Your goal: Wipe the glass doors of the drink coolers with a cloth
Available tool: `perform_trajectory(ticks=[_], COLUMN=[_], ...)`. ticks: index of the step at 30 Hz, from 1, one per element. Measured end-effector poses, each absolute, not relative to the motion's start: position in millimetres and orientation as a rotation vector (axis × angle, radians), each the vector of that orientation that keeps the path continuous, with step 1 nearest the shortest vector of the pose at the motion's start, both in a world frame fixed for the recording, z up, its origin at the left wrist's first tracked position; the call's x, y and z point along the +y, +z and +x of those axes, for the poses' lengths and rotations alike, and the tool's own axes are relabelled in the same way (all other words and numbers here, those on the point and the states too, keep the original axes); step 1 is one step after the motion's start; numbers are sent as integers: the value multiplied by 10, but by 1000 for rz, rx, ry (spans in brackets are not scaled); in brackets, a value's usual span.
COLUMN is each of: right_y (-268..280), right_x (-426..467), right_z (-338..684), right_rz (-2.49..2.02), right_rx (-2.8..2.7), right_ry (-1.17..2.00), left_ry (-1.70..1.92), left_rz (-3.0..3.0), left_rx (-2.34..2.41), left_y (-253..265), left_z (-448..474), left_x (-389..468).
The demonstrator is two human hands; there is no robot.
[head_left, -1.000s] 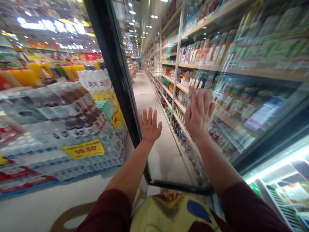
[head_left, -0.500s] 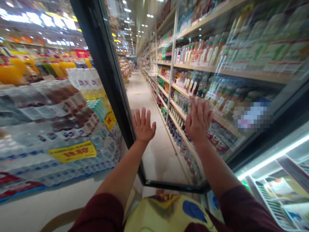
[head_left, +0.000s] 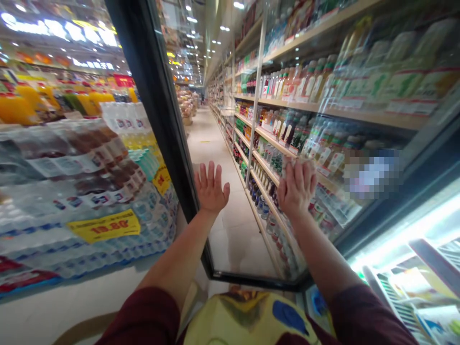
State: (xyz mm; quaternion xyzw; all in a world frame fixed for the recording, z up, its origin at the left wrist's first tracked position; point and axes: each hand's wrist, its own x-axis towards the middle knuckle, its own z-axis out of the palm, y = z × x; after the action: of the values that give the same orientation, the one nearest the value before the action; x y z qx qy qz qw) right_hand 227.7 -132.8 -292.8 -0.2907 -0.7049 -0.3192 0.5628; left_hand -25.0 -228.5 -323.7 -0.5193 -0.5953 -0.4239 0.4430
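Note:
A glass door point(head_left: 233, 244) with a thick black frame point(head_left: 161, 110) stands open in front of me. My left hand point(head_left: 212, 189) lies flat on the pane near the frame's left side, fingers spread, holding nothing. Farther right, my right hand point(head_left: 297, 187) presses a pale, crumpled cloth point(head_left: 287, 163) to the glass. Only the cloth's edge shows past the fingertips; the rest is hidden under the hand.
Stacked bottle packs point(head_left: 82, 191) with a yellow price sign point(head_left: 104, 225) stand at the left. Shelves of bottles point(head_left: 305, 81) show through or in the glass. A lit cooler point(head_left: 413, 282) with packaged goods is at the lower right.
My right hand, with the cloth, has slid slightly down the glass. The left hand stays spread on the pane, and the view has shifted a little.

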Motion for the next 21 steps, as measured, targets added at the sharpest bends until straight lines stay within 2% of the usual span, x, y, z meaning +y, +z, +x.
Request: perform_trajectory(ticks=[3,12,17,21], right_y=[-2866,-3597,-3467,-3316], right_x=[-1369,-1858,-1835,-1710], right_z=[2196,1558,1649,1999], right_rz=[-746,-462,-325,-98], right_rx=[-1606,-2098,-2143,-2122], right_ry=[-671,-520,-342,-258], left_ry=[-1025,-1027,-1193,-1080], left_rz=[-1264,-1253,-1525,-1784], left_rx=[-1477,-1441,-1301,-1158], left_y=[-3231,-3183,-3311,-3540], left_z=[-227,-204,292,696], left_x=[-2296,-2351,-2501,-2489])
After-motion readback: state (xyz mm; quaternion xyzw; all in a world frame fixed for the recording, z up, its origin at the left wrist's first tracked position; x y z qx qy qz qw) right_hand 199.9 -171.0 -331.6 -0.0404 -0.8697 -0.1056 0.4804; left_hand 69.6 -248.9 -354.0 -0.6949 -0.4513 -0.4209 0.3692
